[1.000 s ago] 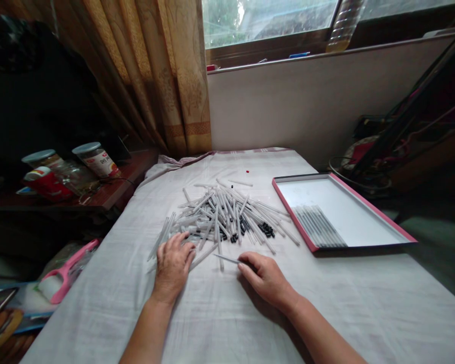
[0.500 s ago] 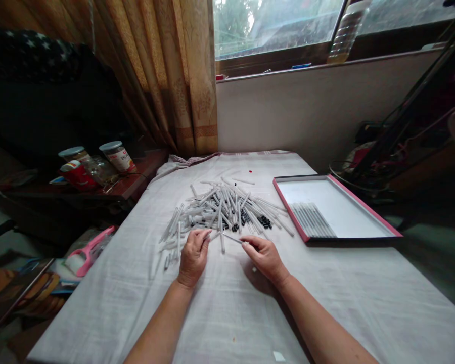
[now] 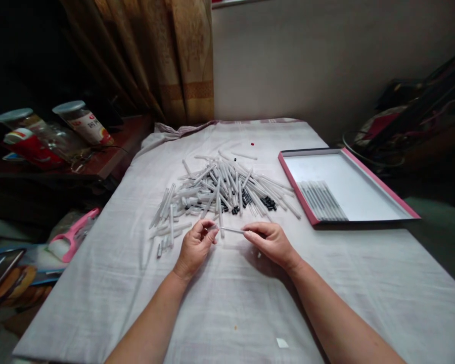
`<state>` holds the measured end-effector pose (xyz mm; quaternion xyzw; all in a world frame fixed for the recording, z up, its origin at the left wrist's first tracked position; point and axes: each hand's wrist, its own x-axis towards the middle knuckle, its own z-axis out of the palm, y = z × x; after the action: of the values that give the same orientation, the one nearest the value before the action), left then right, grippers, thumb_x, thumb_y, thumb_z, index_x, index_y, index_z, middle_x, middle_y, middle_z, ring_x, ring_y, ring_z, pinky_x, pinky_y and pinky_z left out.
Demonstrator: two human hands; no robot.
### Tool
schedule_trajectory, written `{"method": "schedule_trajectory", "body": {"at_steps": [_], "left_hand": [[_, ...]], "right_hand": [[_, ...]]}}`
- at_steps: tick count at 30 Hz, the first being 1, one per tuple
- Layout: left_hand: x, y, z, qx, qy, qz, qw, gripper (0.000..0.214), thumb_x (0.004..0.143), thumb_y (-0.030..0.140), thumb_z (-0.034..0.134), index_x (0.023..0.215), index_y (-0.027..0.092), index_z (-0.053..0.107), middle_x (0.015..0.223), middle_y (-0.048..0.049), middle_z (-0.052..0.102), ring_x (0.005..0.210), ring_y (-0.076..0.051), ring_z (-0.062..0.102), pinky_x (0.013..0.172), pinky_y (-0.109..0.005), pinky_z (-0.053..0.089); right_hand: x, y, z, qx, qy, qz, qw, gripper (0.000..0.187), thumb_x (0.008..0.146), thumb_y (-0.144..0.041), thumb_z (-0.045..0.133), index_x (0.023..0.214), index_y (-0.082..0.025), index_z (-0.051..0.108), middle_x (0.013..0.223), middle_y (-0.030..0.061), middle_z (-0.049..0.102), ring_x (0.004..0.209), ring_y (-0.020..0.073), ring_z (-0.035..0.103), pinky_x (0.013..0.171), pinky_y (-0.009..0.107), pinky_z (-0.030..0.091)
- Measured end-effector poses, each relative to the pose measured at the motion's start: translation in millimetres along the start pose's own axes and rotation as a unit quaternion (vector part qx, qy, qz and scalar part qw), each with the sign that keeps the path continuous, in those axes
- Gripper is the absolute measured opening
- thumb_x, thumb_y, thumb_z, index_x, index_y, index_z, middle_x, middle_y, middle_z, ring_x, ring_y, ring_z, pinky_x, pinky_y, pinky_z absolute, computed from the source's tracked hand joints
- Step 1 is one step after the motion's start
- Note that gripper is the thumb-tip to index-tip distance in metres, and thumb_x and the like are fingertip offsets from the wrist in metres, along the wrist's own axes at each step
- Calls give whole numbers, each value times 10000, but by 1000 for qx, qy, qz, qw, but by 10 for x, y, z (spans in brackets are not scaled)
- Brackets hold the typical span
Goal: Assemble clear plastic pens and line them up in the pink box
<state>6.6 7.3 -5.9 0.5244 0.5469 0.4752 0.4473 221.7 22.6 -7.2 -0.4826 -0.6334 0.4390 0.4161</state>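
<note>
My right hand (image 3: 271,243) pinches one end of a thin grey pen refill (image 3: 233,230), which points left, nearly level, above the cloth. At the other end of this refill, my left hand (image 3: 197,245) is closed in a pinch on a small pale pen part, mostly hidden by the fingers. Just beyond both hands lies a heap of clear pen barrels (image 3: 197,192) mixed with refills and black pieces (image 3: 268,203). A few short clear caps (image 3: 165,246) lie to the left of my left hand.
On the right, a shallow pink-edged box lid (image 3: 379,184) holds a row of pens (image 3: 322,201). A pale cloth (image 3: 212,313) covers the table. Jars (image 3: 85,124) stand on a dark side table at the left, above a pink-handled object (image 3: 74,235).
The view has tilted down, and the window has left it. The refill and the left hand's piece, angled to each other before, now meet almost in line.
</note>
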Motion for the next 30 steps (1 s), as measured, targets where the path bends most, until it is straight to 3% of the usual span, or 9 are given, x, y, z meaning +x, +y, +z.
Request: {"method": "schedule_trajectory", "body": {"at_steps": [7,11,16,21,30], "left_hand": [[-45,40,-21,68,-24,22,997,188,826,316,633,951,178,664,750,3,634,597,-101,559,568,-200,436],[-61,47,-22,114,-63,48,990,164,815,301,653,908,174,701,772,-9,628,622,-103,528,576,-202,417],[-63,42,-27,85,-96,-11,992,220,775,337,695,882,146,721,620,17,551,542,-93,456,495,-195,360],[-51,45,-42,49,-113,-64,990,241,752,336,712,879,133,725,569,29,530,498,-80,433,461,-186,334],[-9,42,-62,32,-137,-86,986,248,765,346,708,897,136,702,654,-16,660,575,-122,585,529,-203,443]], "right_hand": [[-8,-68,-33,-26,-45,13,999,271,801,-370,631,858,-143,768,659,62,731,486,146,611,471,241,466],[-10,-127,-112,-72,-103,-7,992,231,826,-323,603,856,-172,776,750,61,762,635,177,684,602,259,513],[-21,-154,-150,-125,-173,-28,977,267,877,-328,547,939,-206,777,858,56,779,744,182,701,680,258,507],[-41,-114,-87,-145,-178,-54,972,300,906,-341,513,980,-215,774,819,60,774,697,168,693,650,245,484],[-51,-93,-24,-174,-149,-75,970,297,920,-336,507,916,-207,774,752,58,756,645,152,672,623,232,459]]}}
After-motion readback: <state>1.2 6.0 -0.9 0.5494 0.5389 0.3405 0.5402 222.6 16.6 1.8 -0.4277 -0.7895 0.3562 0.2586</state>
